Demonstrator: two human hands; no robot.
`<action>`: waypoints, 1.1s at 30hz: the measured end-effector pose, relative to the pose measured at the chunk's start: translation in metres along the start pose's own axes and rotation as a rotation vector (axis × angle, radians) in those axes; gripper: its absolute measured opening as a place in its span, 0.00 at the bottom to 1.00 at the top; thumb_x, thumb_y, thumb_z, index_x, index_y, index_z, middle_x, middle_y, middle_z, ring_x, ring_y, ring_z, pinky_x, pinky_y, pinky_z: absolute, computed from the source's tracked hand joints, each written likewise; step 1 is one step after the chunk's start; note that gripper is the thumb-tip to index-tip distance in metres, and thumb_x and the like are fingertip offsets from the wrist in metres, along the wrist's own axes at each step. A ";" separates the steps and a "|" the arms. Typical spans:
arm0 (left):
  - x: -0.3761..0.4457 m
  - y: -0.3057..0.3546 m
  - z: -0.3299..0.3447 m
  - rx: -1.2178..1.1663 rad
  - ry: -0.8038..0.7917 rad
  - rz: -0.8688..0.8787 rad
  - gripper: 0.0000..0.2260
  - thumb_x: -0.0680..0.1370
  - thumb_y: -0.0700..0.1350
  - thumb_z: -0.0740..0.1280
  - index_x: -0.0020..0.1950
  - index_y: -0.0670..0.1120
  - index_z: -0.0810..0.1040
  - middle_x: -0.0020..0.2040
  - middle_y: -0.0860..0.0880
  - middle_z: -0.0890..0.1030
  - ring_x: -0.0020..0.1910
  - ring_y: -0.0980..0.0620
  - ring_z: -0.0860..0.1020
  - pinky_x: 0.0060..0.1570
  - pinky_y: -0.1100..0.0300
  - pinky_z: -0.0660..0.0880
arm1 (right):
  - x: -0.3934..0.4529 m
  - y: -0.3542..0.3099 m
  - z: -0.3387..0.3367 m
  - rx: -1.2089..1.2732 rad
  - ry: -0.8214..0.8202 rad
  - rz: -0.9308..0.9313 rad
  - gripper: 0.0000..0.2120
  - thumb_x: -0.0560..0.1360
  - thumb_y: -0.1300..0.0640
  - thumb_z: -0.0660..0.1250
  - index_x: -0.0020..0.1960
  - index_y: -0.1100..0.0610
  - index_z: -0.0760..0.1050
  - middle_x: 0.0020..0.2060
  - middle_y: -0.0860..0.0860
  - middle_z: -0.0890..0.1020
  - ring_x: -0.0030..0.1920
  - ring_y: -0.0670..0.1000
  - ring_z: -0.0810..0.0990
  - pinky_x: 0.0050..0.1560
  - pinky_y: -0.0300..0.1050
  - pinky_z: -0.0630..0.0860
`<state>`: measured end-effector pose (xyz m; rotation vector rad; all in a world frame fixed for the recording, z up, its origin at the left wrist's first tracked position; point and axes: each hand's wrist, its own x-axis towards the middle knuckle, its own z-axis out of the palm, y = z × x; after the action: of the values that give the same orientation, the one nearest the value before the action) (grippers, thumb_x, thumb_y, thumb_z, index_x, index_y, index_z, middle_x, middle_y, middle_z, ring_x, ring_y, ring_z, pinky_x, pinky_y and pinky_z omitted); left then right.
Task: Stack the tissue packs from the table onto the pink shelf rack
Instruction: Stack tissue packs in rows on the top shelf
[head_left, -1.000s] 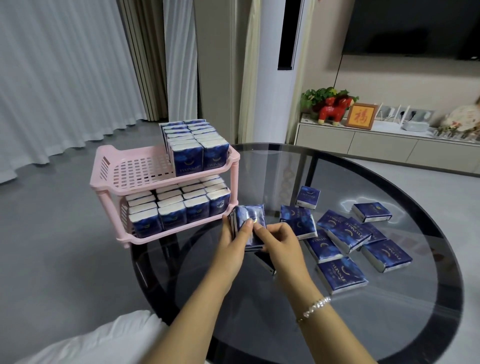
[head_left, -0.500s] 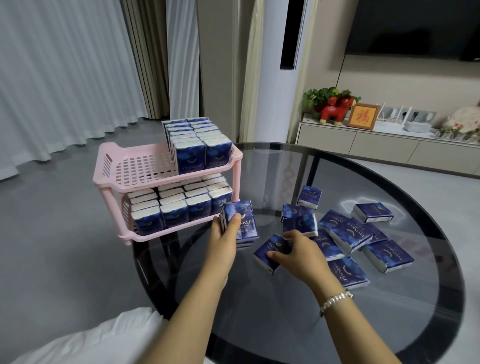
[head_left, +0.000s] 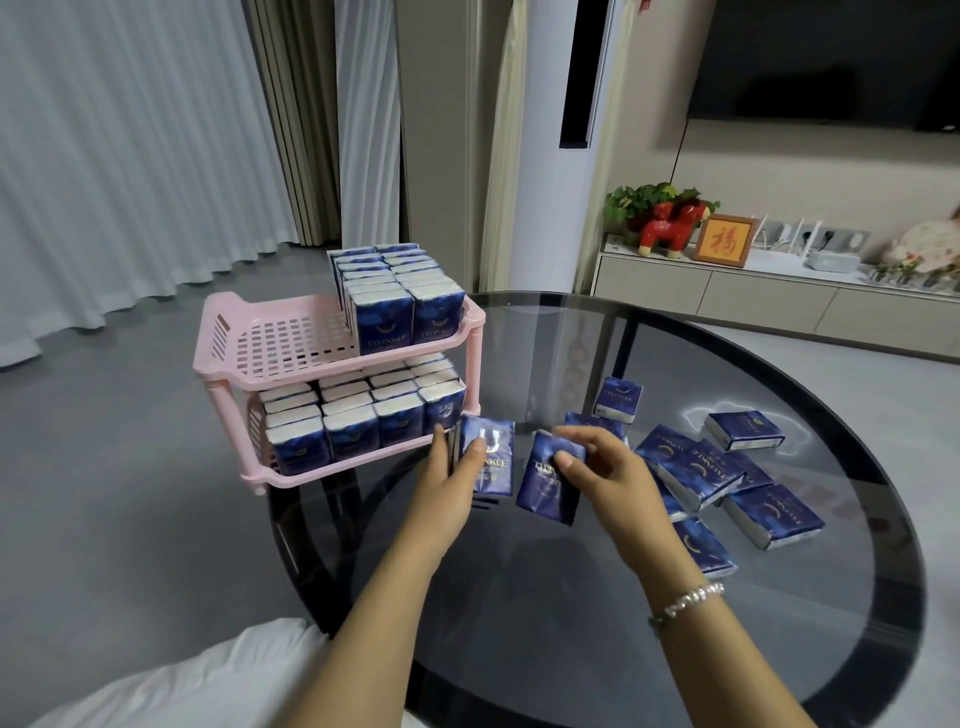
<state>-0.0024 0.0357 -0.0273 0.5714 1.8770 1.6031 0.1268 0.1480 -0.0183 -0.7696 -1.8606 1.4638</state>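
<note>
A two-tier pink shelf rack (head_left: 270, 353) stands at the left edge of the round glass table (head_left: 571, 597). Blue tissue packs fill its lower tier (head_left: 363, 421), and two rows stand at the right of its upper tier (head_left: 400, 296). My left hand (head_left: 452, 478) grips a small upright stack of packs (head_left: 491, 457) just right of the rack's lower tier. Beside it, my right hand (head_left: 597, 467) pinches a single pack (head_left: 545, 480) lifted off the glass. Several loose packs (head_left: 696, 467) lie flat on the table to the right.
The left half of the rack's upper tier (head_left: 291, 340) holds nothing. A white cushion (head_left: 182, 686) is at the lower left. Behind the table are a white floor-standing unit (head_left: 550, 156), a low cabinet (head_left: 769, 301) with ornaments, and a wall-mounted television (head_left: 831, 62).
My right hand has picked one pack up off the glass and brought it left toward the stack in my left hand. The stack stays by the rack's lower tier.
</note>
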 end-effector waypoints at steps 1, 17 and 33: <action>-0.001 0.000 0.001 0.024 -0.030 0.007 0.30 0.80 0.57 0.59 0.78 0.56 0.49 0.78 0.53 0.57 0.76 0.52 0.58 0.72 0.55 0.55 | 0.000 -0.003 0.001 0.031 -0.018 -0.024 0.09 0.75 0.61 0.67 0.52 0.50 0.79 0.48 0.50 0.83 0.50 0.51 0.82 0.52 0.46 0.79; -0.017 0.000 -0.003 0.113 -0.283 0.091 0.20 0.73 0.66 0.61 0.64 0.70 0.64 0.68 0.62 0.70 0.67 0.62 0.68 0.64 0.63 0.62 | 0.006 -0.011 0.025 0.001 -0.034 -0.210 0.16 0.71 0.57 0.71 0.54 0.41 0.77 0.50 0.48 0.78 0.49 0.42 0.77 0.51 0.31 0.74; -0.024 -0.003 -0.047 0.619 -0.432 0.045 0.48 0.76 0.51 0.69 0.74 0.58 0.28 0.78 0.58 0.47 0.70 0.62 0.59 0.65 0.68 0.59 | 0.010 0.001 0.016 -0.085 -0.629 0.074 0.42 0.66 0.58 0.75 0.73 0.45 0.57 0.66 0.43 0.70 0.63 0.42 0.72 0.61 0.40 0.73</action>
<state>-0.0167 -0.0150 -0.0219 1.1229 1.9995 0.8000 0.1078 0.1458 -0.0205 -0.4405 -2.3834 1.8285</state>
